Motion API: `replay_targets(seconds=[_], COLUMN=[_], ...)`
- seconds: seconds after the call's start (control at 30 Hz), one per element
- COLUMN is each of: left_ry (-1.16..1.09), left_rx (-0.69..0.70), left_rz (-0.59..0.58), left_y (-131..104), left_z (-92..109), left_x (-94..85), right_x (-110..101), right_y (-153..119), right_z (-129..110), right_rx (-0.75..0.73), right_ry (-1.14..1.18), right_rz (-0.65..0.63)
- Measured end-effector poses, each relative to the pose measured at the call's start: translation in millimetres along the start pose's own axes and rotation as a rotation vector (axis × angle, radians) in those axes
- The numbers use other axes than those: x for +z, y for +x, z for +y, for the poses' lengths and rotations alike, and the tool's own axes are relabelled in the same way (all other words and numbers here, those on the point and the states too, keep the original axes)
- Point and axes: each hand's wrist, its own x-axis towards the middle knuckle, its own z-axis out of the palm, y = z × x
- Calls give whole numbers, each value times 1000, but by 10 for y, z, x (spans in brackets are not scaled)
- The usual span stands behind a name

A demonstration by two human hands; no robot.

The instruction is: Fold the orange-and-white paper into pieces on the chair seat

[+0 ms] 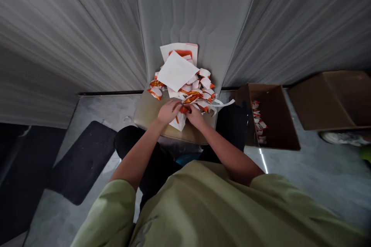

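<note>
Low over the front of a padded chair seat [141, 110], my left hand [169, 112] and my right hand [195, 116] are closed on one folded paper [178, 122], white with orange-red print. The fingers of both hands bend in around its upper part, and its white lower end points toward me. Just beyond them lies a loose pile of folded paper pieces [206, 82] in the same colours. A blank white sheet [177, 71] covers part of that pile. White paper strips [224, 103] stick out at the right, near my right hand.
Behind the pile, printed sheets [166, 49] rest against the chair's grey backrest [197, 11]. An open cardboard box [285, 133] on the floor at right holds several folded pieces [259, 123]. Another box [321, 104] stands beyond it, near a shoe [342, 137]. A dark mat [84, 158] lies left.
</note>
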Motion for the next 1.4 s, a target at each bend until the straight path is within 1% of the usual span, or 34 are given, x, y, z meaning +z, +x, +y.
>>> replay_targets(seconds=[0.1, 0.2, 0.27, 0.37, 0.47, 0.63, 0.77, 0.87, 1.23, 1.4], left_ry=[-7, -5, 9, 31, 44, 42, 43, 58, 179, 225], left_rx=[4, 1, -18, -32, -39, -47, -82, -93, -99, -106], left_rz=[97, 175, 208, 200, 176, 171, 229, 249, 260, 251], left_y=[-110, -346, -534, -770, -874, -846, -806, -788, -764, -739], left_z=[-91, -247, -339, -410, -427, -484, -559, -584, -501, -457], left_x=[-19, -20, 28, 146, 236, 262, 273, 294, 316, 322], right_x=[30, 99, 136, 158, 157, 157, 164, 162, 136, 124], right_y=[-69, -105, -119, -131, -137, -147, -152, -146, -112, -104], right_z=[10, 9, 10, 20, 39, 61, 52, 39, 43, 55], right_rx=[-34, -73, -113, -146, -161, -182, -204, -225, -284, -305], right_ry=[-88, -196, -253, -312, -361, -431, -474, -494, -513, -521], right_rz=[16, 34, 22, 10, -1, -12, -30, -53, -131, -147])
